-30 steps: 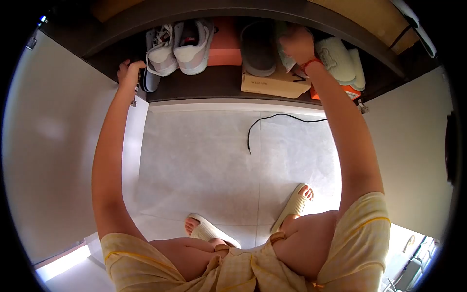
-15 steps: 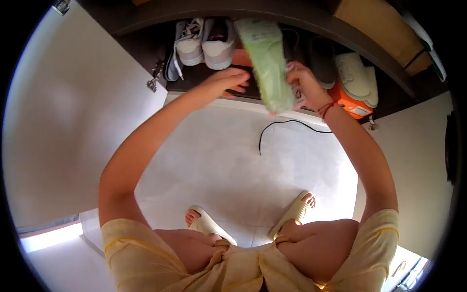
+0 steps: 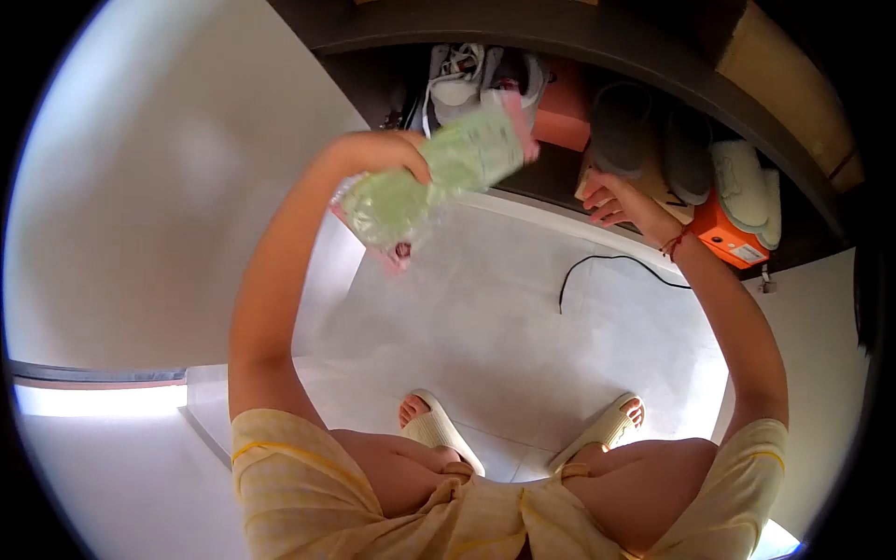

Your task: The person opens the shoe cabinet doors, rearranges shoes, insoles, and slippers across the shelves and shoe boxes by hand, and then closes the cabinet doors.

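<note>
Shoe cabinet [image 3: 560, 39], top of frame. I log: green packet [image 3: 476, 145], upper centre-left, off the shelf [image 3: 557, 172], not yet set down; left hand [image 3: 385, 154], fingers curled round it. Right hand [image 3: 627, 201] beside cardboard box [image 3: 655, 182], fingers loosely parted, holding nothing. Sneakers [image 3: 455, 93] shelved.

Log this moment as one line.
left hand: gripping green plastic package | right hand: open, near cardboard box | sneakers: on shelf

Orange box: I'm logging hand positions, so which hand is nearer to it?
Right. The right hand is just left of the orange box in the picture; the left hand is much farther left, gripping the green packet.
</note>
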Action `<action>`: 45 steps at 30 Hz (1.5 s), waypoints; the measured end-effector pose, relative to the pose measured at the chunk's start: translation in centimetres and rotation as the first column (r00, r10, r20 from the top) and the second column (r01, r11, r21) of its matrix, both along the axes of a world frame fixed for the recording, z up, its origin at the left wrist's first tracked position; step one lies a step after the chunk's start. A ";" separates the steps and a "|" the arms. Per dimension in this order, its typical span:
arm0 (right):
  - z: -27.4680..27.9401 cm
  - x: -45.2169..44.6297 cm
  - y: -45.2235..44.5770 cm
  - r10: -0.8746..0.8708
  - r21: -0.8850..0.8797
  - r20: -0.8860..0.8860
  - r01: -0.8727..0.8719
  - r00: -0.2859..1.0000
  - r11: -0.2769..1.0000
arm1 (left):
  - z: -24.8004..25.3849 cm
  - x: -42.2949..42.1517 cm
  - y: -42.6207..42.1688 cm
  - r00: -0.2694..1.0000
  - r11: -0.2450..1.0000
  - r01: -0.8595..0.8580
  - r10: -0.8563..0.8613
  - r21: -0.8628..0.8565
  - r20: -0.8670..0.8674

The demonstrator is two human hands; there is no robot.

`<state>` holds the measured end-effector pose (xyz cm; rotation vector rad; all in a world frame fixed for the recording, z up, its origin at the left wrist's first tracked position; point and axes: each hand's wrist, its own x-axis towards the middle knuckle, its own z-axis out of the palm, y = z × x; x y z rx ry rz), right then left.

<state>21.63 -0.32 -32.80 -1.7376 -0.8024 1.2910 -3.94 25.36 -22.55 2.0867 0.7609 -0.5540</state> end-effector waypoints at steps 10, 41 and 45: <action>-2.3 -2.0 2.4 0.034 0.212 0.022 -0.038 0.999 0.977 | 5.6 -4.2 4.7 0.985 0.818 -0.083 0.153 0.570 -0.075; -3.9 -7.6 -5.0 0.038 0.013 0.176 -0.041 0.984 0.999 | -16.8 9.8 12.0 0.849 0.706 -0.468 0.194 0.531 0.491; -4.0 -8.3 -5.1 0.030 0.038 0.199 -0.038 0.979 0.999 | -22.6 11.2 16.3 0.849 0.698 -0.414 0.063 0.585 0.525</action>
